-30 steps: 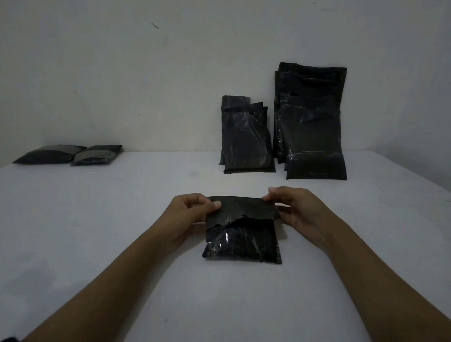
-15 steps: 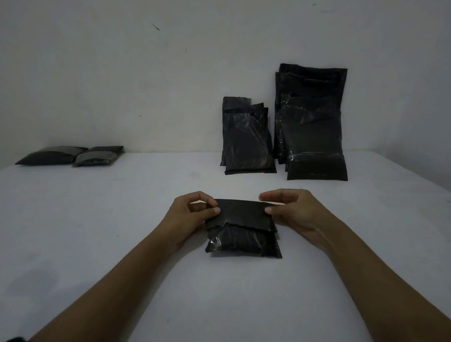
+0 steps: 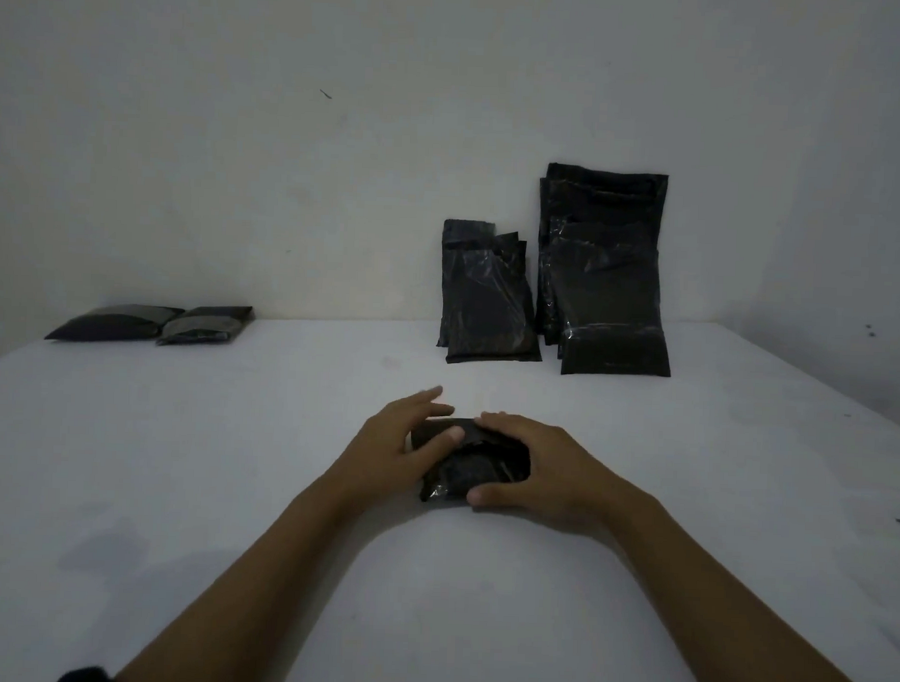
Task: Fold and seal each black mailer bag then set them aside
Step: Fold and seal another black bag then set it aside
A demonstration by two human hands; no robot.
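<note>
Mailer bag [image 3: 466, 466], near centre on the bench [image 3: 229, 460], lies under the left hand [image 3: 398, 453], fingers spread with thumb pressing the flap, and the cupped right hand [image 3: 545, 471] gripping its right side; film looks soft, light, slippery, so hold at folded edges.

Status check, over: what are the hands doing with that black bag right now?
Left hand open, thumb pressing the folded flap. Right hand curled over the black mailer bag, holding it on the white table. Nothing in the way.
</note>
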